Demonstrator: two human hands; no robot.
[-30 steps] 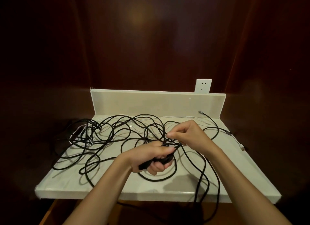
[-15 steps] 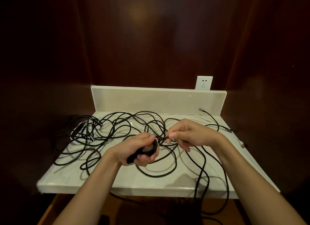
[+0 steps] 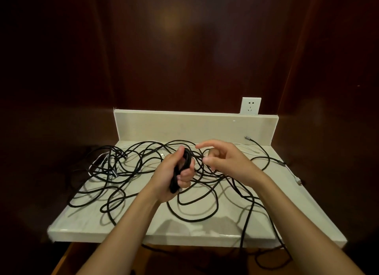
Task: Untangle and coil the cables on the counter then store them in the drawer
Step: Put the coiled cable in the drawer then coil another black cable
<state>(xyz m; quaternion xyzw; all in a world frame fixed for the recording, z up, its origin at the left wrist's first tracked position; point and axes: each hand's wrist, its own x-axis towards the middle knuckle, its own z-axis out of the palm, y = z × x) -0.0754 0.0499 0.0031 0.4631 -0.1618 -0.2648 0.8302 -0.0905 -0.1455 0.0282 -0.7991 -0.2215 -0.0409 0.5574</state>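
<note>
Since half second ago our right hand (image 3: 227, 162) let go of strand, fingers now spread loose, holding nothing. Our left hand (image 3: 174, 172) clenches coiled bundle (image 3: 180, 172) upright above table (image 3: 143, 219). Black cables (image 3: 131, 172) sprawl tangled across table (some spill over front edge). Wall socket (image 3: 250, 106) behind.

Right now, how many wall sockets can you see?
1. The white wall socket sits on the dark wall, just above the right end of the pale back panel behind the counter. Nothing is plugged into it. Others may be outside the view.
</note>
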